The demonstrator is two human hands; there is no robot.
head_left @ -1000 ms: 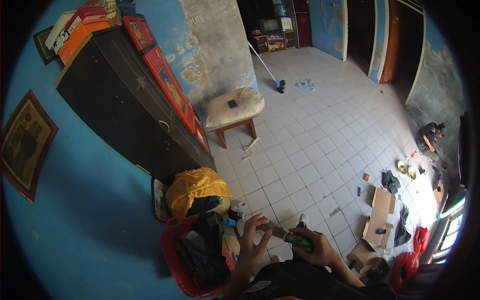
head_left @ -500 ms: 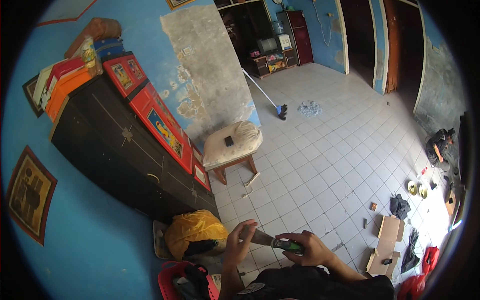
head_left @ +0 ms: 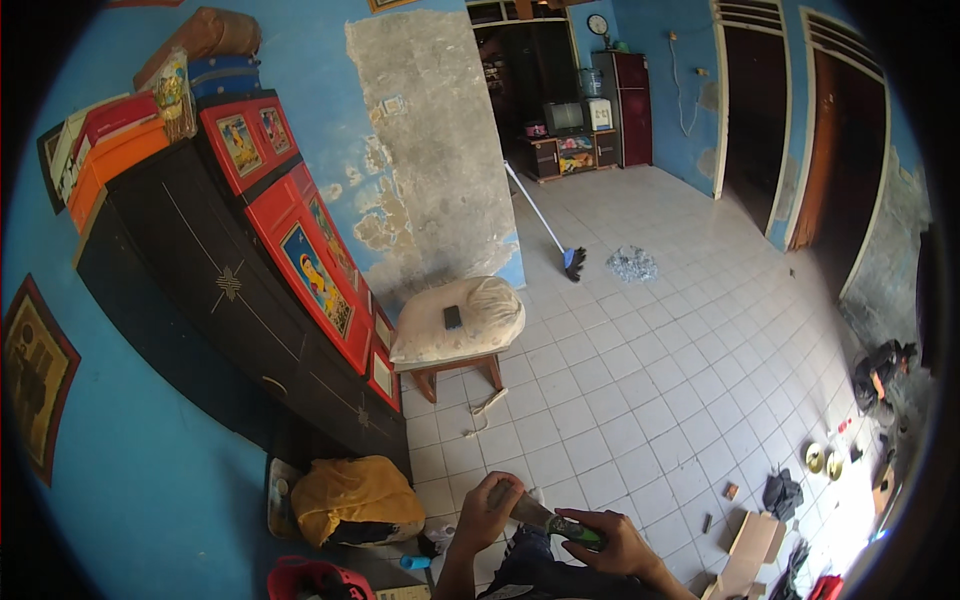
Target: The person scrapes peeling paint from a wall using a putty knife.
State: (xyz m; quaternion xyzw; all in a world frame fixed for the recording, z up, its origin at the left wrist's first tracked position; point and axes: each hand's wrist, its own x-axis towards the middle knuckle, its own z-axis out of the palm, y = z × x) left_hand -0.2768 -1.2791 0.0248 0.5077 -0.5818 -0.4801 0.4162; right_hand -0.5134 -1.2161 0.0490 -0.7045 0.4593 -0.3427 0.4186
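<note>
In front of my body I hold a putty knife with a grey metal blade (head_left: 529, 511) and a green-and-black handle (head_left: 585, 535). My right hand (head_left: 622, 546) is closed round the handle, thumb and fingers along it. At the blade's far end, the fingers of my left hand (head_left: 489, 512) are curled over and pinch the metal. Part of the blade is hidden behind those fingers. The knife lies slanted, handle lower and to the right.
Left stands a dark wardrobe (head_left: 190, 270) beside red framed panels. A cushioned stool (head_left: 455, 335) carries a phone (head_left: 453, 317). Near it lie a yellow cloth bundle (head_left: 355, 500) and red basket (head_left: 285, 578). Beyond are a broom (head_left: 540, 215) and clear plastic pile (head_left: 632, 264). Another person (head_left: 877, 383) crouches right, past cardboard (head_left: 750, 550).
My view has tilted up, so the room sits lower in the picture. My left fingers, more spread before, have curled over the blade. The right hand keeps its hold on the handle.
</note>
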